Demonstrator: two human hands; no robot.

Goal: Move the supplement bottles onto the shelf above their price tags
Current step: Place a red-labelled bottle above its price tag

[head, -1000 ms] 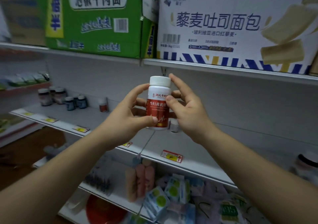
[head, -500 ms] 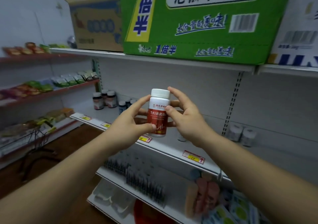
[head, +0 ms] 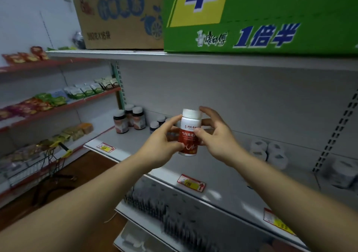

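The fingers (head: 171, 122) of the left hand (head: 160, 147) and of the right hand (head: 215, 137) were curled round a white-capped supplement bottle (head: 188, 135) with a red label. They held it upright in the air in front of the grey shelf (head: 131, 143). On the shelf's front edge, below the bottle, sat a red-and-yellow price tag (head: 191, 183). Dark jars (head: 128, 119) stood at the shelf's left end and white bottles (head: 268, 153) to the right. A green carton (head: 251, 19) rested on the board above.
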